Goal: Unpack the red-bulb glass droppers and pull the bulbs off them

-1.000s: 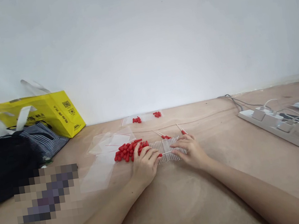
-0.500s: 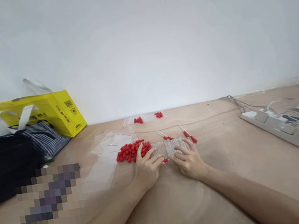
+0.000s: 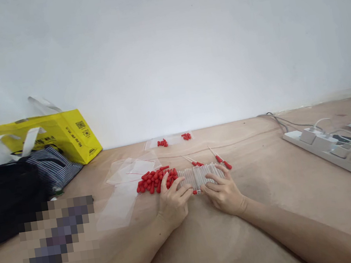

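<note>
A row of clear thin tubes lies on the table, with a heap of small red caps at its left end. My left hand rests at the near edge of the heap, fingers curled and pinched towards a red cap. My right hand lies on the near edge of the tubes. Its fingers are closed on a clear tube that meets that cap. Two tubes with red caps fitted lie just behind the row.
Clear plastic bags lie left of the heap, and another bag with red caps lies by the wall. A yellow bag, a striped bag and a black bag stand at the left. A white power strip is at the right.
Both hands have drawn back to the near edge of the tube row and come closer together. The right hand left the far capped tubes, which now show.
</note>
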### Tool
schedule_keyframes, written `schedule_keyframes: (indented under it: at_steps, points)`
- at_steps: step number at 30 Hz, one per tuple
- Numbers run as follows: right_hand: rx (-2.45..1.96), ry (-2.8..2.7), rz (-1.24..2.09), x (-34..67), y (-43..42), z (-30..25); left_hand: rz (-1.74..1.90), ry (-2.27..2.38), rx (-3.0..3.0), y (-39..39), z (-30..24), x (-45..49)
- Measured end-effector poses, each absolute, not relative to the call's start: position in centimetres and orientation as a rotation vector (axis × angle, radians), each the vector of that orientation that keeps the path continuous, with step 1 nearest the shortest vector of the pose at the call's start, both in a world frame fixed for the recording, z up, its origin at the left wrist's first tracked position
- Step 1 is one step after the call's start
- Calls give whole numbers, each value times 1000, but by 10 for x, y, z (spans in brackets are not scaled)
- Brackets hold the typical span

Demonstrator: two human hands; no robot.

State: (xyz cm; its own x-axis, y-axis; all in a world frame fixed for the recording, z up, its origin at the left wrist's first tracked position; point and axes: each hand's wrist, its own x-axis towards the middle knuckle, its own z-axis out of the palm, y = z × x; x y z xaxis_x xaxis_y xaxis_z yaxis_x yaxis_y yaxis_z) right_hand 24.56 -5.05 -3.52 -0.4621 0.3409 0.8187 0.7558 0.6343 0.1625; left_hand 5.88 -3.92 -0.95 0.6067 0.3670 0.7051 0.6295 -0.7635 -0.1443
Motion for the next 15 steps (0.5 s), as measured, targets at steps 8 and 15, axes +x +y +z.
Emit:
schedule_keyframes:
  at_steps: [8, 15]
  points:
    - [-852, -2061, -631, 248, -52, -32, -941, -853, -2443, -42, -10, 56]
    - [-1097, -1901, -467, 261, -47, -29, -983, -927, -2398, -41, -10, 49]
